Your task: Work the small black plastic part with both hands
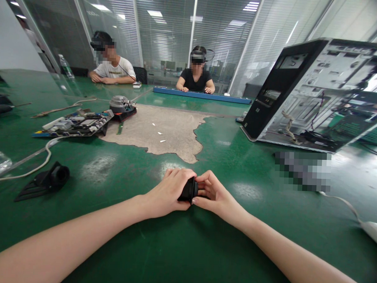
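In front of me, just over the green table (184,257), a small black plastic part (187,191) with a round, stepped end facing right sits between my hands. My left hand (170,189) is closed around its left side, the fingers over the top and the thumb below. From the right, my right hand (216,195) grips the round end with thumb and curled fingertips. The part's exact kind is not clear, as the fingers cover much of it. Off to the left lies a black plastic duct-like piece (48,180) with a round opening.
A circuit board (80,123) lies at the left, with a cooling fan (120,106) beside it. Bare brown board (164,128) shows through the torn green covering. An opened computer case (313,96) stands at the right. Two people (115,68) sit across, near a blue bar (202,95).
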Available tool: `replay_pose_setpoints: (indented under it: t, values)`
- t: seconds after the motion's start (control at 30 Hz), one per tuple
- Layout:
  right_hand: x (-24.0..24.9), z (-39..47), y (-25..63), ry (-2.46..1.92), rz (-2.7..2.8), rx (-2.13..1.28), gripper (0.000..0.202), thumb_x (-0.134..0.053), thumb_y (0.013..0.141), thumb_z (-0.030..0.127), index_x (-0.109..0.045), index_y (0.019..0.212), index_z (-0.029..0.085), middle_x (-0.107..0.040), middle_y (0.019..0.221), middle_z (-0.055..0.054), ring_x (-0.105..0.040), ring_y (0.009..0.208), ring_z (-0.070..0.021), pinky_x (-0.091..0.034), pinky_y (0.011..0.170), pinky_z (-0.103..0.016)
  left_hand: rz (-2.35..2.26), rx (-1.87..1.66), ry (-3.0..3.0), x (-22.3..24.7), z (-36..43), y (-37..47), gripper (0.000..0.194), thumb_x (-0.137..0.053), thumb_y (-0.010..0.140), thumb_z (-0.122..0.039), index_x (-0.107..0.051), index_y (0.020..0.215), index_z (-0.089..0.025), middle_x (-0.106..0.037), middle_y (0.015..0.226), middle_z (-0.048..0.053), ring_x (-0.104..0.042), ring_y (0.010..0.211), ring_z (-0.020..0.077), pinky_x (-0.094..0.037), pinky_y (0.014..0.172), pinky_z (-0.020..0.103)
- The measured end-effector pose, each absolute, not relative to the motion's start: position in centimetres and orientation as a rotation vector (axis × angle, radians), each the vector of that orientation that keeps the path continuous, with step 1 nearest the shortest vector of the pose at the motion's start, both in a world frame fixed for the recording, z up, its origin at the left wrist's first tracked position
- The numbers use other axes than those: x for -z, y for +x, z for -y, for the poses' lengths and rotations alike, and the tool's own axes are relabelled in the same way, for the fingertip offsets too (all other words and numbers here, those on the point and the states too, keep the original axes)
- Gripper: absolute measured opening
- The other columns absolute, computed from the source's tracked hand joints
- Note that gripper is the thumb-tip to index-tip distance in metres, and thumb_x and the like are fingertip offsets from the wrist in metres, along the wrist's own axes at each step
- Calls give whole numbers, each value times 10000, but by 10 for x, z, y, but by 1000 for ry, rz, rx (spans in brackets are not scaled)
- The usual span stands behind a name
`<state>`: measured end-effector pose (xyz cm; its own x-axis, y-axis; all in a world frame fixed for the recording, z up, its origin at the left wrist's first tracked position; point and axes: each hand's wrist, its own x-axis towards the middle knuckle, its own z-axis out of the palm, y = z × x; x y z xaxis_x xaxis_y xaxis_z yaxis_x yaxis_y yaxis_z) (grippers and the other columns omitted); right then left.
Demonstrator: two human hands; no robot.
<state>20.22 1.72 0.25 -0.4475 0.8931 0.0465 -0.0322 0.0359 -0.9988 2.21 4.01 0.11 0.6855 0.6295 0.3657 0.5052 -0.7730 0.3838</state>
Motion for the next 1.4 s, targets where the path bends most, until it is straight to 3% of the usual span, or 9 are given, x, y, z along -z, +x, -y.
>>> replay_pose_setpoints:
  t: [0.2,0.4,0.57,0.8,0.97,1.17,1.4]
  values:
    - [-4,-18,199,-914,1456,-1496,247,-614,721,358,-431,809,217,-517,811,25,-525,757,-107,-434,702,-268,-906,-726,2648,-1,-40,22,572,-615,670,-194,-276,1131,-209,-463,1126,53,-443,985,217,-293,842,352]
    - [-2,-19,200,-972,1507,-1471,302,-630,711,324,-450,928,215,-523,894,-14,-524,864,-143,-437,782,-321,-907,-729,2637,-2,-40,23,568,-603,677,-197,-278,1142,-216,-465,1126,54,-443,989,223,-291,843,354]
    - [-1,-19,203,-894,1573,-1504,349,-685,664,228,-409,876,234,-506,903,19,-538,845,-117,-430,805,-312,-903,-709,2641,-2,-41,22,575,-588,648,-161,-278,1130,-212,-469,1113,56,-450,976,227,-294,834,360]
    - [-3,-19,199,-907,1473,-1494,231,-607,731,344,-435,817,216,-513,804,27,-529,758,-102,-444,714,-271,-907,-731,2633,-1,-41,23,566,-612,669,-216,-286,1130,-213,-470,1117,55,-447,986,228,-296,840,360]
    - [-4,-20,199,-986,1503,-1476,290,-634,704,331,-451,898,216,-526,884,-6,-529,868,-140,-433,797,-319,-908,-727,2625,-1,-40,23,557,-609,678,-219,-291,1135,-222,-472,1127,51,-448,991,228,-294,846,365]
    - [0,-19,203,-886,1542,-1528,357,-694,654,253,-403,860,234,-511,884,25,-546,789,-110,-441,757,-298,-908,-717,2631,0,-41,22,578,-608,653,-177,-282,1127,-222,-467,1126,52,-446,986,226,-296,846,367]
    - [-4,-19,200,-925,1483,-1491,248,-609,727,364,-438,830,215,-519,817,23,-526,762,-105,-435,714,-271,-904,-731,2625,0,-41,22,574,-613,677,-215,-275,1141,-224,-462,1133,56,-438,1006,226,-296,856,365]
